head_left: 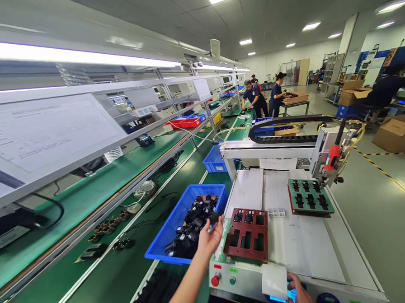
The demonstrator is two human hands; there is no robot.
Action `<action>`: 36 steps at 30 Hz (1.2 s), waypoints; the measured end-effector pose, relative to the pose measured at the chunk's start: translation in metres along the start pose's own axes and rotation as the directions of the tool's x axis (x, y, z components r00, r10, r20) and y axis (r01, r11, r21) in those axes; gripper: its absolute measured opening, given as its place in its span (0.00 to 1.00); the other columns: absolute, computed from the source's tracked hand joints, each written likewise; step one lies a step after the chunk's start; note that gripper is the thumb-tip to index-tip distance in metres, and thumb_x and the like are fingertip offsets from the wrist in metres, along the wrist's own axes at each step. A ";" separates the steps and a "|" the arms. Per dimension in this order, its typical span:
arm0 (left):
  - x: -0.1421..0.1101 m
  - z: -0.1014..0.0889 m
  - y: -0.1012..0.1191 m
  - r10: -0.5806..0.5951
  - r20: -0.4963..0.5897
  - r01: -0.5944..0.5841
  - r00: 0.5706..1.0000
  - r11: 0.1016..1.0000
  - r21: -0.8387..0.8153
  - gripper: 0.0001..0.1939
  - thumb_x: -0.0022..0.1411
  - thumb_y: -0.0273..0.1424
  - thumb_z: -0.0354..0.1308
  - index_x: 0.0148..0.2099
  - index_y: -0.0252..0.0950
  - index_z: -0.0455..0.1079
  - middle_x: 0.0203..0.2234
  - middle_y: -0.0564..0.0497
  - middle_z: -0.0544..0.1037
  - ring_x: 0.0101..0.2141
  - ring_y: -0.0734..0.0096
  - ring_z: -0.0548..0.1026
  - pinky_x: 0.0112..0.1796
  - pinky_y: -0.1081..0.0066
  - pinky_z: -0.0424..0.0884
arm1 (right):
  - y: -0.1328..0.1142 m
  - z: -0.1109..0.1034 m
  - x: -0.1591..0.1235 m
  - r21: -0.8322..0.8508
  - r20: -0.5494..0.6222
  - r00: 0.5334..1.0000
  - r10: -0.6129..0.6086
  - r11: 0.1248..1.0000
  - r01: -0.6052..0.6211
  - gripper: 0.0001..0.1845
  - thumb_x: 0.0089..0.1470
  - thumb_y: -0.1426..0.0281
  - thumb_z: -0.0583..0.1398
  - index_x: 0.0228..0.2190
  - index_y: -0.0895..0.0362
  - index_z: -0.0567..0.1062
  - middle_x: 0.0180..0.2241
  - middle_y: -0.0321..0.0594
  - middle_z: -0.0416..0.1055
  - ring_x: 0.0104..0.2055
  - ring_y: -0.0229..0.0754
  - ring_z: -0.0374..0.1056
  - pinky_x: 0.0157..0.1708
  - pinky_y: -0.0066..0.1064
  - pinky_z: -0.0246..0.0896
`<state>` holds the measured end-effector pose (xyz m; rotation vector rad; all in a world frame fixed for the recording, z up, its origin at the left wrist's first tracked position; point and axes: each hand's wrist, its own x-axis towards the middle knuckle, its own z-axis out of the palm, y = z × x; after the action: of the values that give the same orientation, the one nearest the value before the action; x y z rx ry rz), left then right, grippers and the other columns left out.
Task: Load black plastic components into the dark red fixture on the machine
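Note:
My left hand (212, 236) is closed on a small black plastic part (215, 217), held above the right side of a blue bin (183, 202). Many similar black parts (193, 231) lie heaped in that bin. Right of the hand, a dark red fixture (246, 235) has black parts in two of its top pockets; its other pockets show no part. My right hand (300, 292) is at the machine's front edge, fingers curled beside a blue-lit display (280, 298) under a white flap (274, 279). What its fingers hold, if anything, is unclear.
A second fixture, green-topped (310, 195), carries several black parts beneath a red screwdriver head (332, 157) on the machine gantry (273, 148). A red button (215, 279) sits on the front panel. A green conveyor (122, 174) runs along the left. Co-workers (254, 97) stand farther back.

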<state>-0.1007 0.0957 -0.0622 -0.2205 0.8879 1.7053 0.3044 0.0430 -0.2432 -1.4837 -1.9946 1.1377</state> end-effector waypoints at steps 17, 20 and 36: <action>-0.073 0.000 -0.128 -0.160 0.638 -0.561 0.753 0.349 0.751 0.08 0.59 0.33 0.73 0.40 0.37 0.83 0.39 0.44 0.84 0.43 0.58 0.80 0.46 0.63 0.74 | -0.045 -0.043 0.013 0.223 0.075 0.976 -0.204 0.958 0.183 0.16 0.56 0.70 0.60 0.43 0.44 0.84 0.46 0.40 0.81 0.50 0.55 0.75 0.52 0.42 0.66; -0.083 -0.011 -0.140 -0.293 0.716 -0.728 0.633 0.087 0.680 0.16 0.62 0.34 0.70 0.52 0.43 0.82 0.56 0.38 0.80 0.58 0.47 0.76 0.59 0.50 0.71 | -0.049 -0.046 0.023 0.351 0.025 0.989 -0.146 0.927 0.128 0.13 0.62 0.58 0.60 0.38 0.51 0.83 0.36 0.41 0.81 0.40 0.52 0.75 0.44 0.40 0.68; -0.019 0.034 -0.194 -0.161 0.783 -0.800 0.600 -0.129 0.586 0.17 0.75 0.35 0.51 0.57 0.41 0.78 0.47 0.42 0.84 0.48 0.53 0.81 0.51 0.58 0.73 | -0.071 -0.094 0.053 0.512 -0.300 0.954 0.018 0.847 0.145 0.39 0.60 0.48 0.65 0.64 0.57 0.68 0.39 0.43 0.79 0.35 0.45 0.73 0.29 0.30 0.65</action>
<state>0.0895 0.1179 -0.1134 1.8493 1.4485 0.8953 0.3118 0.1189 -0.1389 -1.1960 -1.3657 1.2262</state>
